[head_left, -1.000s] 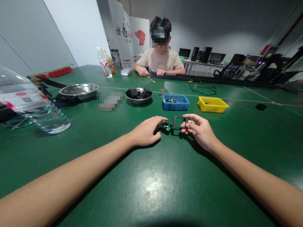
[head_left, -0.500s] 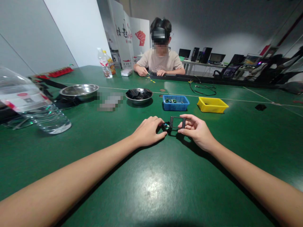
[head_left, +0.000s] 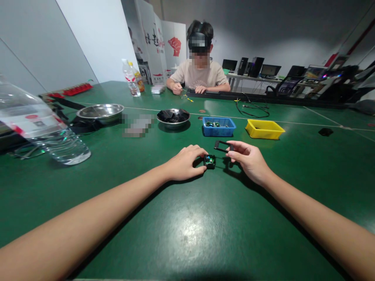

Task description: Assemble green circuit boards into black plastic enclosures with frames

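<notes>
On the green table (head_left: 187,203), a small black housing (head_left: 209,161) lies with its open side up, showing a green circuit board inside. My left hand (head_left: 187,163) grips that housing by its left side between thumb and fingers. A black rectangular frame (head_left: 223,146) with an open middle is pinched at its right end by my right hand (head_left: 247,158). The frame is tilted and held above the table, to the right of the housing and apart from it.
Beyond my hands stand a metal bowl of black parts (head_left: 173,118), a blue bin (head_left: 219,129) holding circuit boards and a yellow bin (head_left: 265,130). A large water bottle (head_left: 43,125) is at left. A person (head_left: 202,72) sits opposite, near a black cable (head_left: 253,109).
My right hand has shifted slightly right and turned the black frame from upright to a flatter tilt, away from the housing. The housing now faces up more fully beside my left hand.
</notes>
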Tool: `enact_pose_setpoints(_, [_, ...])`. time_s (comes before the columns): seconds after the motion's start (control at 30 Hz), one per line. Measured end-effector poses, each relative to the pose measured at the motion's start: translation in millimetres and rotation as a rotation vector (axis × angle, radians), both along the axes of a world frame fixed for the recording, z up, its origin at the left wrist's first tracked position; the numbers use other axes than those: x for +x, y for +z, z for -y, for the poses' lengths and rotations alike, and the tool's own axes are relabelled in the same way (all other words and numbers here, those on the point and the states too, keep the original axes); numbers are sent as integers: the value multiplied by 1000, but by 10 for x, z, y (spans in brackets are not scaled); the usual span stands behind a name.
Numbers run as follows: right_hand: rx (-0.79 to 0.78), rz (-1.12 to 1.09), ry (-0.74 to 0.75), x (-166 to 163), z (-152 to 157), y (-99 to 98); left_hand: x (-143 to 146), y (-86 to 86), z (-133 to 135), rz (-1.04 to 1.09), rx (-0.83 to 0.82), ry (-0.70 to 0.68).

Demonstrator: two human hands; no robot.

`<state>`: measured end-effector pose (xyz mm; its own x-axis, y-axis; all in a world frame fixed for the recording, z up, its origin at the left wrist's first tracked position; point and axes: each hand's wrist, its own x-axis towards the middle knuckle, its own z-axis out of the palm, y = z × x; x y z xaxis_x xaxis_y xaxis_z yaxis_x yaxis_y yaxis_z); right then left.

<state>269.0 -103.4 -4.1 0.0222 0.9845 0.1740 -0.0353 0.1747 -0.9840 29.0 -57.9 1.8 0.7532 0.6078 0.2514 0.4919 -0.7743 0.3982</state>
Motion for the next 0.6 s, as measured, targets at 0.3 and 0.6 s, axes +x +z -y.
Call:
enact_pose_setpoints(0.3, [89, 335, 174, -59, 87, 14, -10, 12, 22, -69, 14, -12])
enact_pose_setpoints(0.6, [177, 504, 187, -38, 75, -18, -61, 28, -16, 97, -22, -34])
